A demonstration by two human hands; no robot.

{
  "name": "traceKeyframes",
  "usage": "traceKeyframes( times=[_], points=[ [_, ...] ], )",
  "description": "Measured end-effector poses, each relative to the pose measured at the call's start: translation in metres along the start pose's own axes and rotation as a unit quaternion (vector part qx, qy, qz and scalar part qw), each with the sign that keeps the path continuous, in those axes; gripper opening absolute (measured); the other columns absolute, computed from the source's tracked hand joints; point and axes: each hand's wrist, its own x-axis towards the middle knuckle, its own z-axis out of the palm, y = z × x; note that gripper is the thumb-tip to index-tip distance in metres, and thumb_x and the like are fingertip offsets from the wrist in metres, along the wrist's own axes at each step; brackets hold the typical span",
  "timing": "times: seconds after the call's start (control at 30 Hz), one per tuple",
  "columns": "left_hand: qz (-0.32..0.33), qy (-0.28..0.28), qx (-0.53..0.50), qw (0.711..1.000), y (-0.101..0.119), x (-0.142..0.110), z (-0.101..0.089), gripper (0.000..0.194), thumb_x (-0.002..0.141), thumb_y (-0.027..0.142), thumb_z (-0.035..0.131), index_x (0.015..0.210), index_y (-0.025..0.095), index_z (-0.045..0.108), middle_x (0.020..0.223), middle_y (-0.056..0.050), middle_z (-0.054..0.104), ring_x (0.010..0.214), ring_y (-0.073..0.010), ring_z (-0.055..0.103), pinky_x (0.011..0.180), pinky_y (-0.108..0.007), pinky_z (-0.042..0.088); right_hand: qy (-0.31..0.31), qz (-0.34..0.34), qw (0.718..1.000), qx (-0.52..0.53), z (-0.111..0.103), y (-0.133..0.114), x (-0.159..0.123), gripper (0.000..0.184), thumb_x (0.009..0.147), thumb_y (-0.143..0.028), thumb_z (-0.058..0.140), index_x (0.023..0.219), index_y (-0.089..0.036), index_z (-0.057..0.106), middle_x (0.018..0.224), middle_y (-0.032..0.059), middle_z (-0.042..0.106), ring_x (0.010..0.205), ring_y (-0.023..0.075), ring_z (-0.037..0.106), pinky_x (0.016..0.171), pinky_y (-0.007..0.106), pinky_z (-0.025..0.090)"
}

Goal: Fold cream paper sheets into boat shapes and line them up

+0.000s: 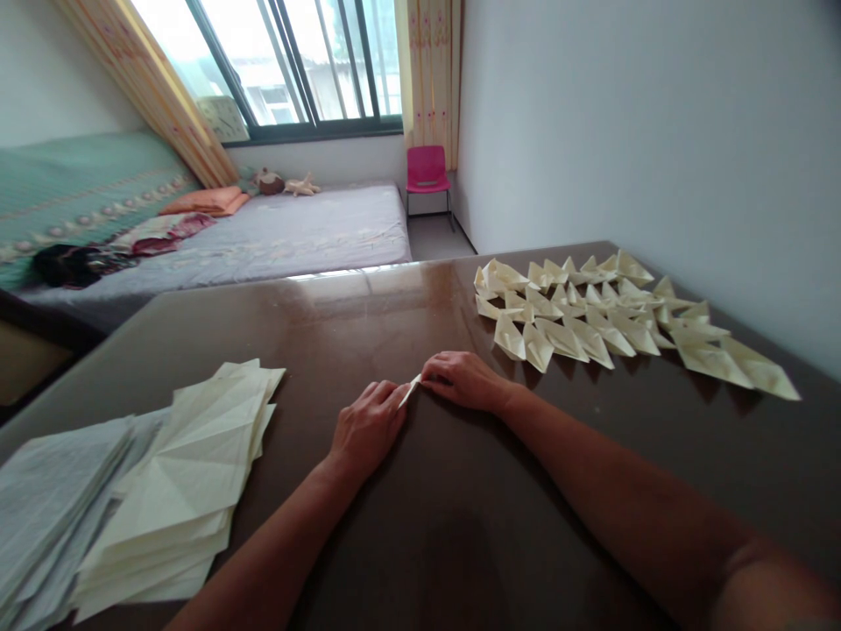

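Note:
A small folded piece of cream paper (pixel 410 391) is held between my two hands, low over the middle of the brown table. My left hand (pixel 370 427) grips its near left end, fingers closed over it. At the far right end, my right hand (pixel 462 379) pinches the paper with curled fingers. Most of the paper is hidden under the fingers, so only a narrow pale strip shows. To the right stand rows of folded paper boats (pixel 578 320). A stack of creased cream sheets (pixel 197 447) lies to the left.
Printed papers (pixel 53 491) lie beside the cream stack at the left edge of the glossy table (pixel 368 324). Beyond the table are a bed (pixel 328 223) and a pink chair (pixel 427 171) under a window. A white wall (pixel 624 131) borders the right side.

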Motion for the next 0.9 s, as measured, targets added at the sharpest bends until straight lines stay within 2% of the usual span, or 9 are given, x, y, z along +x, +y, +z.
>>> traceKeyframes(
  times=[0.1,0.23,0.47,0.67,0.8,0.9],
  points=[
    [0.030,0.000,0.040,0.999,0.000,-0.002,-0.002,0.030,0.094,0.032,0.046,0.123,0.028,0.054,0.100,-0.001,0.064,0.093,-0.0162,0.056,0.063,-0.023,0.046,0.008,0.009,1.000,0.021,0.001,0.004,0.002,0.019,0.091,-0.030,0.054,0.103,-0.021,0.064,0.092,0.0037,0.069,0.083,0.0154,0.062,0.075,0.025,0.044],
    [0.072,0.014,0.105,0.992,0.002,-0.004,-0.005,0.032,0.093,0.027,0.049,0.124,0.026,0.054,0.099,-0.002,0.064,0.092,-0.0176,0.054,0.066,-0.025,0.046,-0.006,-0.027,0.999,0.016,0.000,0.007,0.004,0.025,0.094,-0.025,0.046,0.106,-0.023,0.068,0.101,0.0050,0.070,0.094,0.0162,0.063,0.083,0.026,0.044],
    [0.100,0.040,0.117,0.987,-0.001,-0.007,-0.006,0.030,0.093,0.025,0.048,0.123,0.023,0.055,0.100,-0.003,0.064,0.091,-0.0178,0.054,0.069,-0.027,0.046,-0.020,-0.064,0.998,0.008,-0.006,0.005,0.003,0.025,0.095,-0.028,0.048,0.098,-0.025,0.072,0.094,0.0024,0.071,0.088,0.0130,0.062,0.080,0.023,0.044],
    [0.098,0.062,0.064,0.991,-0.001,-0.007,-0.004,0.029,0.095,0.029,0.045,0.122,0.024,0.056,0.099,-0.004,0.064,0.091,-0.0177,0.053,0.069,-0.026,0.046,-0.010,-0.099,0.992,-0.080,-0.008,-0.002,0.001,0.019,0.093,-0.027,0.052,0.096,-0.025,0.070,0.099,0.0032,0.067,0.091,0.0137,0.056,0.074,0.024,0.040],
    [0.096,0.072,0.070,0.990,-0.002,-0.006,-0.004,0.029,0.095,0.027,0.045,0.121,0.024,0.056,0.102,-0.004,0.065,0.092,-0.0181,0.053,0.071,-0.027,0.045,-0.006,-0.077,0.985,-0.157,-0.007,-0.008,0.001,0.022,0.094,-0.026,0.050,0.082,-0.020,0.067,0.081,0.0028,0.066,0.079,0.0142,0.053,0.067,0.026,0.034],
    [0.088,0.076,0.067,0.991,-0.003,-0.006,-0.003,0.030,0.095,0.027,0.045,0.123,0.026,0.056,0.100,-0.003,0.064,0.090,-0.0177,0.053,0.069,-0.026,0.044,0.000,-0.061,0.979,-0.194,-0.007,-0.011,0.002,0.025,0.094,-0.027,0.049,0.075,-0.019,0.062,0.077,0.0022,0.064,0.077,0.0148,0.051,0.065,0.028,0.030]
  ],
)
